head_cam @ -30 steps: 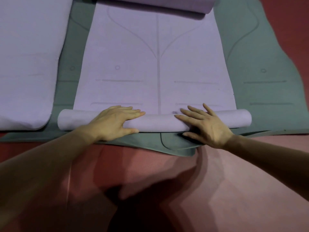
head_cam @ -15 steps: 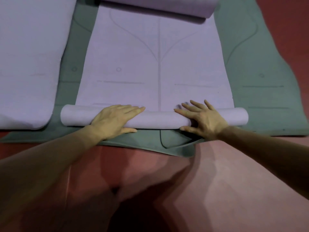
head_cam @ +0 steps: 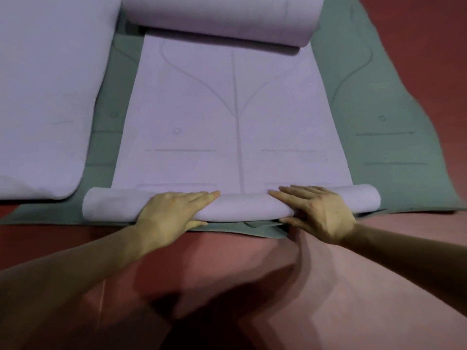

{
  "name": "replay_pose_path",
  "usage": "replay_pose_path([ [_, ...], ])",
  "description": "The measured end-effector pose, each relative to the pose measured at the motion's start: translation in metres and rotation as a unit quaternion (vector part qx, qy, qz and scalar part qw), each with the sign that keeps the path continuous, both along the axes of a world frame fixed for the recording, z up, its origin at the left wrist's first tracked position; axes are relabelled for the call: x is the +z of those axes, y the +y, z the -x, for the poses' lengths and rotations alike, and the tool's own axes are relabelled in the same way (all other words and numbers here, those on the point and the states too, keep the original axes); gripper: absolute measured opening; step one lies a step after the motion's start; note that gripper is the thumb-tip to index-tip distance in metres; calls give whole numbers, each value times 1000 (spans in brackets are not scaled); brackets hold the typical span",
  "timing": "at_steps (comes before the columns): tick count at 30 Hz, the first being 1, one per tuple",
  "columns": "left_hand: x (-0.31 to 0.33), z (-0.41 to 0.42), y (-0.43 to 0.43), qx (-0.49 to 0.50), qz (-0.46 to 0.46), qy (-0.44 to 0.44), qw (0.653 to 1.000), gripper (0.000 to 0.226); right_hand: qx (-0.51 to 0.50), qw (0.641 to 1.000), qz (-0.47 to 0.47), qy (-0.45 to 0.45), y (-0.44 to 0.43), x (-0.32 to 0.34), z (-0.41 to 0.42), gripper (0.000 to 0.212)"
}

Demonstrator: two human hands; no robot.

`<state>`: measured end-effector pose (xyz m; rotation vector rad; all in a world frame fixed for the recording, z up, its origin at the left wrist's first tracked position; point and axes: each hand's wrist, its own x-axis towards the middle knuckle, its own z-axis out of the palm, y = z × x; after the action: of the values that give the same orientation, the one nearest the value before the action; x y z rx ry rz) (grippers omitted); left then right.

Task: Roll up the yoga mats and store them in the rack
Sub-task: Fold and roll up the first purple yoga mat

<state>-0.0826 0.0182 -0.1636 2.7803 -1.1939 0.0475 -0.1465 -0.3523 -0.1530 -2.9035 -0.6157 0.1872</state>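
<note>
A lilac yoga mat (head_cam: 235,122) with faint line markings lies spread on a green mat (head_cam: 386,137). Its near end is wound into a roll (head_cam: 242,205) that runs left to right. My left hand (head_cam: 174,213) lies flat on the roll left of centre, fingers straight and pointing right, thumb under the near side. My right hand (head_cam: 321,213) presses on the roll right of centre with spread fingers, its thumb at the near edge. The mat's far end curls up into a second thick roll (head_cam: 219,18). No rack is in view.
Another lilac mat (head_cam: 48,92) lies flat at the left, overlapping the green mat. The floor (head_cam: 353,286) is red, and my shadow falls across it in front of me. The green mat's near edge (head_cam: 262,229) is folded under the roll.
The roll has moved a little away from me and grown slightly thicker, with both hands riding on it. The view has tilted up, so more of the far roll shows.
</note>
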Motion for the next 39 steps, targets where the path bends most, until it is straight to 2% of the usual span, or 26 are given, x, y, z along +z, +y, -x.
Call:
replay_pose_path([
  [5,-9,-8,3,17,-38,138,990,79,10,996,8,92,-1,-3,-14,70],
  [10,-9,-3,-1,-38,-29,27,998,69,25,987,33,154,-6,-4,-34,70],
  [12,-9,-2,-8,-25,-16,36,999,69,27,984,41,169,-8,-3,-43,71],
  [16,-7,-19,-12,4,-26,145,989,70,30,985,64,156,-7,1,-52,75],
  [21,-3,-38,-14,3,-52,190,980,73,-39,996,33,76,2,5,-34,69],
  [23,-1,-46,-15,6,-56,204,977,72,-37,997,46,49,8,0,-26,70],
  [26,3,-51,-17,1,-80,185,979,70,-35,995,58,72,10,0,-33,70],
  [28,4,-50,-18,6,-94,139,986,72,-30,994,56,93,8,3,-44,68],
  [31,2,-42,-18,63,-56,83,993,70,-26,988,55,144,3,6,-59,67],
  [33,-1,-35,-15,85,-57,74,992,71,-25,982,55,179,2,8,-67,67],
  [35,-3,-37,-13,61,-73,69,993,74,-22,979,59,196,0,10,-75,67],
  [39,-2,-54,-18,46,-76,86,992,73,-9,980,77,183,-1,12,-89,72],
])
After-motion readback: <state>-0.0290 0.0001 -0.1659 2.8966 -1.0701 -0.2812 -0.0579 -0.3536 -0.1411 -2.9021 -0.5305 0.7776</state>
